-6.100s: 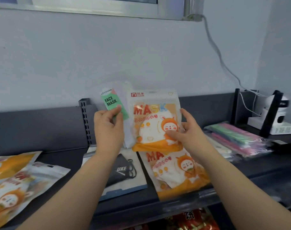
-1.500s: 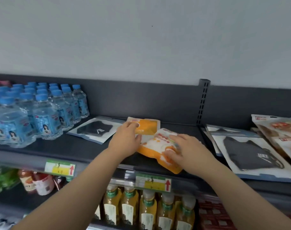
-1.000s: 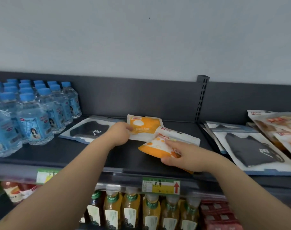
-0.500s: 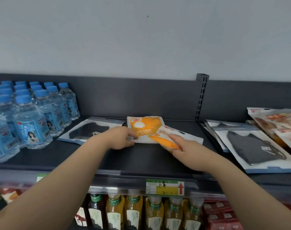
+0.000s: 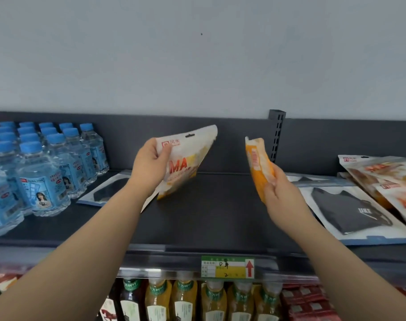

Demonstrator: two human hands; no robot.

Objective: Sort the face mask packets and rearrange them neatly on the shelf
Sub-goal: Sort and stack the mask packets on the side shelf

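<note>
Above the dark metal shelf [image 5: 216, 218], the left hand [image 5: 148, 167] grips a white-and-orange plastic mask packet [image 5: 188, 158] and the right hand [image 5: 278, 193] pinches a matching orange packet [image 5: 258, 165], likely lifted apart for sorting.

2 arms extended, left hand [image 5: 151, 166] gripping, right hand [image 5: 278, 193] pinching

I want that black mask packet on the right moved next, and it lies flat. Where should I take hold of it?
Pinch the black mask packet at its near edge, coming from the shelf front. It lies flat and thin, that edge is bare and closest to you, while orange packets crowd its right side.
</note>
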